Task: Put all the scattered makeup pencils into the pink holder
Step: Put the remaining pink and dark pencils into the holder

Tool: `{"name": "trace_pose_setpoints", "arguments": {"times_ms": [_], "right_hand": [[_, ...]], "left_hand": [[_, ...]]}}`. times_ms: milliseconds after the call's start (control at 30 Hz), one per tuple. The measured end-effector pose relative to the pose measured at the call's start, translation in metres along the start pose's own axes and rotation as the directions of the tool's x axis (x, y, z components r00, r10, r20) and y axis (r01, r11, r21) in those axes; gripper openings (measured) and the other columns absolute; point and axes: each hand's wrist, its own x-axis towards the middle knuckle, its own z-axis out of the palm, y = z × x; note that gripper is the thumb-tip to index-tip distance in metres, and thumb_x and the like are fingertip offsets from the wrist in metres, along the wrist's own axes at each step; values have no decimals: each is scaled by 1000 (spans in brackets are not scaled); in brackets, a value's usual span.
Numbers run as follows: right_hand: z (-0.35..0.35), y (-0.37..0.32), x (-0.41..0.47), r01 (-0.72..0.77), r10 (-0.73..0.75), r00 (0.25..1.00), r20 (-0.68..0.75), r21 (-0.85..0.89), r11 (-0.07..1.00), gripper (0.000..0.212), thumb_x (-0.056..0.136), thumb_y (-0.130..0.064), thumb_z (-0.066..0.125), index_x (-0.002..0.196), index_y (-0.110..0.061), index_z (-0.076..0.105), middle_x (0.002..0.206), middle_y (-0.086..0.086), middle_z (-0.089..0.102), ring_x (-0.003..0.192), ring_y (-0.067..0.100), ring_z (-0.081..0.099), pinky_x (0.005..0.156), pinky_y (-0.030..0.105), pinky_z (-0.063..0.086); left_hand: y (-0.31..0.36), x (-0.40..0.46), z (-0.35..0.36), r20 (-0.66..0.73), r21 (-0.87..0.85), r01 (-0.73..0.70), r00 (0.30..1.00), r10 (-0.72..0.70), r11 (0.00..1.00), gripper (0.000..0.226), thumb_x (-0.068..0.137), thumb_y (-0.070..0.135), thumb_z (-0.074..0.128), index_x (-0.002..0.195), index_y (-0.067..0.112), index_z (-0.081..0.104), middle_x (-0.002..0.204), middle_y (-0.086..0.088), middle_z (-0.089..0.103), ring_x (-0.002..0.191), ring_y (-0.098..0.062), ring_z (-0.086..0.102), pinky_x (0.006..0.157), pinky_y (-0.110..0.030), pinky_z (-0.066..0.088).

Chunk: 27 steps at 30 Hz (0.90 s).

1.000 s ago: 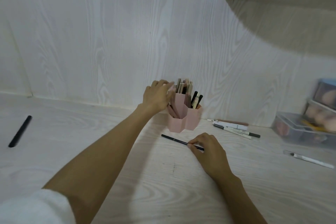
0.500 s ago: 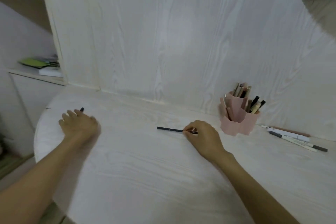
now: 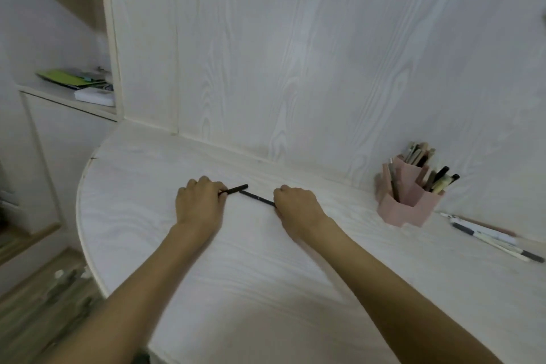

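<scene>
My left hand (image 3: 199,204) grips a thick black pencil (image 3: 237,188) whose tip pokes out to the right of my fingers. My right hand (image 3: 297,205) pinches a thin black pencil (image 3: 256,198) that points left, its tip close to the other pencil. Both hands rest low on the white table (image 3: 266,275). The pink holder (image 3: 406,201) stands at the right against the wall, with several pencils and brushes upright in it. More pencils (image 3: 490,238) lie loose on the table to the right of the holder.
The table's rounded left edge (image 3: 81,216) drops to a wooden floor. A shelf (image 3: 71,97) at the left holds a green folder (image 3: 66,77) and a white box (image 3: 94,96). A white wood-grain wall runs behind the table.
My left hand has picked up the thick black pencil at the far left and carried it in toward my right hand. The view has turned further left, away from the holder.
</scene>
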Motion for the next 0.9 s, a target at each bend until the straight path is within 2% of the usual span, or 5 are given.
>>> {"name": "trace_pose_setpoints", "arguments": {"times_ms": [100,233,500,800,900], "right_hand": [[-12,36,-30,-78,79,988,135,-17,997,17,85,-8,51,70,-10,44,69,2,42,58,19,40,50,28,24],[-35,99,-79,-203,176,977,120,275,940,31,80,-22,66,108,-14,57,88,4,65,82,22,61,65,31,46],[-98,239,-123,-211,627,757,-185,839,502,89,89,-5,59,149,-34,1,100,4,58,75,17,69,76,30,56],[-83,260,-45,-196,713,520,-470,747,635,103,80,7,55,148,-27,-14,75,4,48,58,23,52,58,31,50],[-76,261,-24,-207,692,555,-462,729,652,108,77,7,55,147,-27,-19,121,5,55,63,19,55,50,22,44]], "left_hand": [[51,-5,23,47,-47,-89,995,92,995,30,100,28,41,120,27,63,112,-5,59,105,-25,51,87,-35,40],[121,-17,53,117,-142,-252,956,269,957,33,101,26,38,125,31,60,117,-3,57,108,-25,48,87,-33,37],[196,-45,83,139,-452,-551,733,666,702,49,96,6,38,137,30,49,132,4,54,115,-18,45,91,-23,33],[185,-39,85,90,-389,-255,946,313,885,36,90,37,52,123,25,59,126,11,57,120,-12,45,100,-24,32],[184,-39,87,88,-403,-259,944,319,878,34,90,38,50,122,29,58,125,15,54,120,-8,42,101,-21,24]]}}
